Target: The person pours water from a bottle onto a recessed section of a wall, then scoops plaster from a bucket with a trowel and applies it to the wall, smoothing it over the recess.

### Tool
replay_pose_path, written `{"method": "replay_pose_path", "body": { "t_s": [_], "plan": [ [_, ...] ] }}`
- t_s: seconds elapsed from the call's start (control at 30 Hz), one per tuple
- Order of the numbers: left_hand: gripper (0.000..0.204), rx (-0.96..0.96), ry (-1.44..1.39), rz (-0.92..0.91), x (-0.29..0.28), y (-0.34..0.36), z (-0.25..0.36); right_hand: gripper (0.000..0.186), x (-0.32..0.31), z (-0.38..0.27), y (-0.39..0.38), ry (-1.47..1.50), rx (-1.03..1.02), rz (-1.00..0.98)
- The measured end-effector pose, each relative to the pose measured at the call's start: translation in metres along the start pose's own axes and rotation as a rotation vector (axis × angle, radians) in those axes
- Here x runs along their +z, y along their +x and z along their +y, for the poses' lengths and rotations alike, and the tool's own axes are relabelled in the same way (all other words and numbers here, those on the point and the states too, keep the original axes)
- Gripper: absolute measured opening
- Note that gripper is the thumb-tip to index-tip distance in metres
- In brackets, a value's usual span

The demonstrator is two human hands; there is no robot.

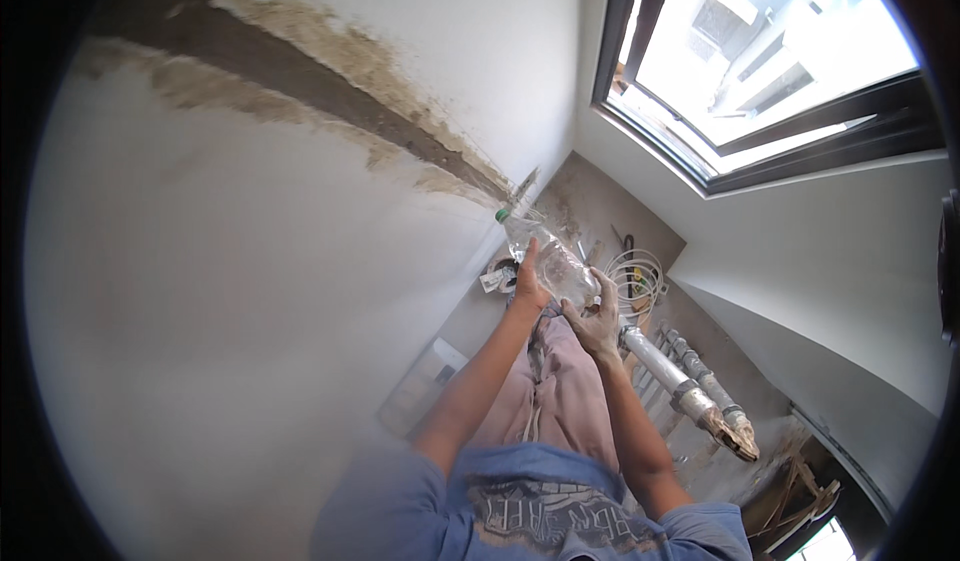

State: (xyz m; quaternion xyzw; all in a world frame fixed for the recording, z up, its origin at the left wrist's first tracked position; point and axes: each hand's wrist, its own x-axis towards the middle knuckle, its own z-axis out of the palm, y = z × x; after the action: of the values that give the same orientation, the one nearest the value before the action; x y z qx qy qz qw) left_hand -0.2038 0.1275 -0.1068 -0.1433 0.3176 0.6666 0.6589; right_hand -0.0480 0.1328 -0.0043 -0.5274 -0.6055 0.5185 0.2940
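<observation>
A clear plastic bottle (562, 269) with a green cap is held out in front of my body, tilted so that its cap points up and left toward the wall. My left hand (530, 279) grips its side near the middle, thumb along the plastic. Around the bottle's base end curl the fingers of my right hand (597, 319), which looks dusty. Whether there is liquid inside the bottle, I cannot tell.
On the left, the white wall (250, 261) bears a long brown plaster strip (300, 71). A dark-framed window (730, 151) stands open at upper right. Coiled white cable (640, 279) lies on the floor beside a ladder-like metal frame (690, 376). A whitish container (425, 381) sits by the wall.
</observation>
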Motion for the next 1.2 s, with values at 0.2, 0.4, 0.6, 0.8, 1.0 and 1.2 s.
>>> {"method": "replay_pose_path", "body": {
  "t_s": [0.2, 0.4, 0.6, 0.8, 1.0, 1.2],
  "plan": [
    [0.042, -0.048, 0.067, 0.169, -0.085, 0.08, -0.028, 0.067, 0.043, 0.13, 0.031, -0.027, 0.042, 0.056],
    [0.049, -0.089, 0.12, 0.274, -0.185, 0.164, -0.052, 0.068, 0.083, 0.245, 0.061, -0.05, 0.04, 0.1],
    [0.052, -0.13, 0.185, 0.287, -0.256, 0.234, -0.055, 0.069, 0.122, 0.32, 0.093, -0.044, 0.12, 0.139],
    [0.058, -0.256, 0.134, 0.24, -0.278, 0.267, -0.089, 0.077, 0.121, 0.384, 0.109, -0.107, 0.243, 0.069],
    [0.062, -0.164, 0.158, 0.136, -0.297, 0.264, -0.134, 0.081, 0.09, 0.413, 0.109, -0.128, 0.437, -0.081],
    [0.051, 0.179, 0.255, 0.171, -0.281, 0.257, -0.152, 0.08, 0.069, 0.44, 0.121, -0.161, 0.368, -0.242]
  ]
}}
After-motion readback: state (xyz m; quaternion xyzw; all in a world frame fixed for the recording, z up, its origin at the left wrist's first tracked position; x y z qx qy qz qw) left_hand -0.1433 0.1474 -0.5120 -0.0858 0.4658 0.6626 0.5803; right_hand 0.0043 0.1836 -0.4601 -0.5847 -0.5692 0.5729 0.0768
